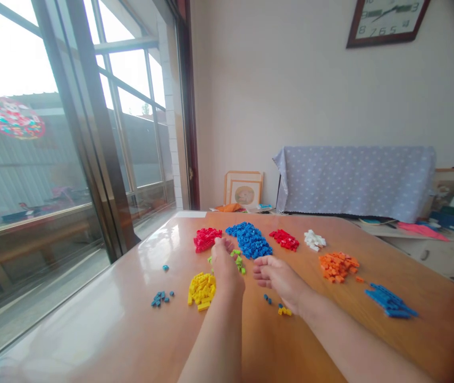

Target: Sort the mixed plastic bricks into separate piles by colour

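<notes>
My left hand (226, 266) hovers over the pile of light green bricks (238, 261), partly hiding it, close to the left red pile of bricks (206, 239). Its fingers are curled together at the tips; whatever they may hold is hidden. My right hand (278, 274) is held in front of the large blue pile of bricks (251, 240), palm turned inward, fingers loosely stretched with nothing visible in them. Yellow bricks (202, 290) lie left of my left wrist. Beneath my right hand are a few small dark blue pieces (267, 299) and some yellow pieces (285, 310).
On the wooden table (131, 330) are also red bricks (284, 240), white bricks (314, 240), orange bricks (336, 266), long blue pieces (390, 301), and small dark blue pieces (161, 299) with a single blue piece (165, 267) at left. A glass window (11, 175) stands left.
</notes>
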Motion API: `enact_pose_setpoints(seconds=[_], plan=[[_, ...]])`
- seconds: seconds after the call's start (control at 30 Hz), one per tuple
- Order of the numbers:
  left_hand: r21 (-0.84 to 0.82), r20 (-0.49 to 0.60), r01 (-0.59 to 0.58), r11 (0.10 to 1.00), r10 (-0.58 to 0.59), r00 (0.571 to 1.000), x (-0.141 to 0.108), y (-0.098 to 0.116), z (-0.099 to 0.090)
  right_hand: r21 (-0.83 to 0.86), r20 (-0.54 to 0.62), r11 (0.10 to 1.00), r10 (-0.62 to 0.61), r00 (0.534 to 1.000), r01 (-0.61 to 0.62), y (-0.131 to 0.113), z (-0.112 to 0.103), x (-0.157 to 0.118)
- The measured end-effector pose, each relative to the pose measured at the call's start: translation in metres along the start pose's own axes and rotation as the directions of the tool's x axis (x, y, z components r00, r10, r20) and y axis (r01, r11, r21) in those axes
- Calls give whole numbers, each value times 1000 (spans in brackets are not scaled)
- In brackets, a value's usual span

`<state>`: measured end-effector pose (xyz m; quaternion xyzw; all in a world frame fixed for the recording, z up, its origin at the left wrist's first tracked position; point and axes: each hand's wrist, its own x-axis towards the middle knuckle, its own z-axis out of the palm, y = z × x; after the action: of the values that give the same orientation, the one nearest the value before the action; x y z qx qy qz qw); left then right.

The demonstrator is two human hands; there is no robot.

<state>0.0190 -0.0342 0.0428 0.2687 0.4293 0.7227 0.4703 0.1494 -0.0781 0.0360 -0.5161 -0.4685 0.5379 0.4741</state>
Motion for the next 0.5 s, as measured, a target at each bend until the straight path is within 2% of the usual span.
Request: enact_pose_setpoints(seconds=[0.13,0.23,0.4,0.5], plan=[[-137,-270,5,991,-42,962,23,30,-35,14,44,999,32,999,-33,7,45,12],[-188,-347,-29,982,-38,937,29,42,-52,-36,33,999,9,999,-8,17,67,25],[-307,-435,-105,946,-41,900,27,51,-53,-293,-39,954,-72,997,57,26,83,39],[-358,-443,-95,929,-79,893,22,55,-49,-391,-40,918,-90,995,67,24,89,38]])
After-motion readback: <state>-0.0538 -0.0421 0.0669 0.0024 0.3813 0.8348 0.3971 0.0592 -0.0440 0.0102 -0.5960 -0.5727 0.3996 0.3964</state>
